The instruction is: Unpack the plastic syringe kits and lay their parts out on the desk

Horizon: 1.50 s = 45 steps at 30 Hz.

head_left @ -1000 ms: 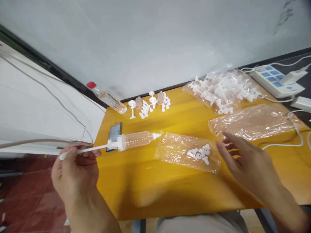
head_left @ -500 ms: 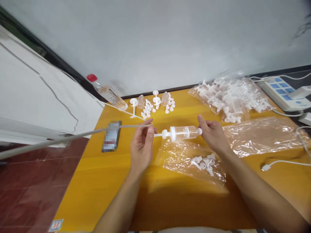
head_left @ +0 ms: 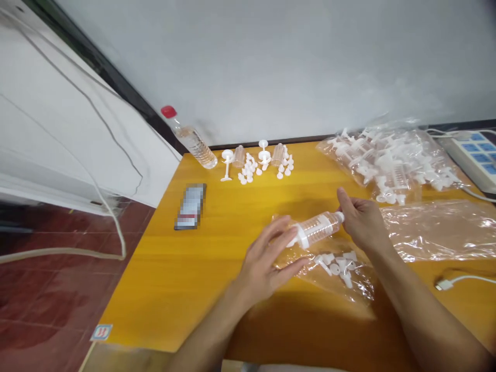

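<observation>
A clear plastic syringe [head_left: 315,230] with a white flange is held between both hands above the yellow table [head_left: 186,289]. My right hand [head_left: 360,219] pinches its tip end. My left hand [head_left: 265,258] is at its plunger end with the palm against the plunger and the fingers stretched along the barrel. The plunger is pushed in and mostly hidden by that hand. Under the syringe lies a clear bag [head_left: 333,271] with several small white caps in it.
A phone [head_left: 189,206] lies left of the hands. At the table's back stand a water bottle [head_left: 189,139] and several small white parts [head_left: 258,163]. A bag of syringes [head_left: 391,163] and an empty bag [head_left: 437,230] lie right. A power strip [head_left: 475,160] and a cable plug [head_left: 445,284] sit far right.
The plunger, drawn far out a second ago, has been pushed into the barrel. My right hand took hold of the tip, and the syringe moved right over the bag of caps.
</observation>
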Each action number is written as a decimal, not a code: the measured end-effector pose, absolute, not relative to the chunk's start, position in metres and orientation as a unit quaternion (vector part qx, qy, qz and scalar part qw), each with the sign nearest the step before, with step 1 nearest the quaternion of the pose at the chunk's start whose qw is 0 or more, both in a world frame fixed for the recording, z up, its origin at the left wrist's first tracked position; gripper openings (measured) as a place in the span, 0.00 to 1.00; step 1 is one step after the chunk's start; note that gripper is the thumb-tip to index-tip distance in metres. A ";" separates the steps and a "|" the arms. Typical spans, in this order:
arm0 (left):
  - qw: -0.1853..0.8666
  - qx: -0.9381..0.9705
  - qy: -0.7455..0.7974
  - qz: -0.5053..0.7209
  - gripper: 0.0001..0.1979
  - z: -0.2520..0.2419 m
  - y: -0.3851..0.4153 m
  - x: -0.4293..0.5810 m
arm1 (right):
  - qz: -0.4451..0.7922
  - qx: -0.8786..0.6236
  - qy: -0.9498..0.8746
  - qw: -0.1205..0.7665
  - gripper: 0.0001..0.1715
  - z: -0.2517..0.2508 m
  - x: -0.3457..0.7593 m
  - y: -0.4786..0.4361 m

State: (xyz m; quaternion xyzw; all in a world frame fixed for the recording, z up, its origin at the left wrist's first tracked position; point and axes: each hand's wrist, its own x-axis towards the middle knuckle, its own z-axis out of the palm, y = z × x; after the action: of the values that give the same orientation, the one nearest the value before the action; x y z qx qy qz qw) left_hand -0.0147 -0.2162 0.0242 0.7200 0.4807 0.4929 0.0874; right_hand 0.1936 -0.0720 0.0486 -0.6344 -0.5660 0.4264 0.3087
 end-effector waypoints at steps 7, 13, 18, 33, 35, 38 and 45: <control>0.163 0.690 0.457 0.537 0.25 0.038 -0.175 -0.015 | 0.401 -0.640 -0.611 0.237 0.44 0.058 0.205 -0.074; 0.261 0.614 0.498 0.554 0.22 0.033 -0.184 -0.009 | 0.486 -0.588 -0.600 0.240 0.41 0.047 0.201 -0.080; 0.560 0.388 0.537 0.498 0.26 0.035 -0.185 -0.016 | 0.407 -0.550 -0.659 0.313 0.40 0.042 0.195 -0.087; 0.625 0.358 0.529 0.448 0.28 0.039 -0.176 -0.045 | 0.403 -0.458 -0.723 0.325 0.37 0.042 0.194 -0.085; 0.634 0.336 0.528 0.454 0.29 0.038 -0.175 -0.043 | 0.408 -0.442 -0.737 0.307 0.34 0.044 0.196 -0.084; 0.540 0.399 0.561 0.484 0.26 0.041 -0.177 -0.038 | 0.448 -0.473 -0.712 0.261 0.35 0.047 0.198 -0.083; 0.619 0.328 0.532 0.476 0.25 0.036 -0.173 -0.042 | 0.499 -0.450 -0.695 0.257 0.32 0.051 0.201 -0.081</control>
State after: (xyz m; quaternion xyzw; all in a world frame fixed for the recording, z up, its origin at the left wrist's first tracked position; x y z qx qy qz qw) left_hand -0.0424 -0.1735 0.0365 0.3281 0.5321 0.4758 0.6187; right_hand 0.2014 -0.0814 0.0508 -0.4496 -0.6947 0.4991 0.2573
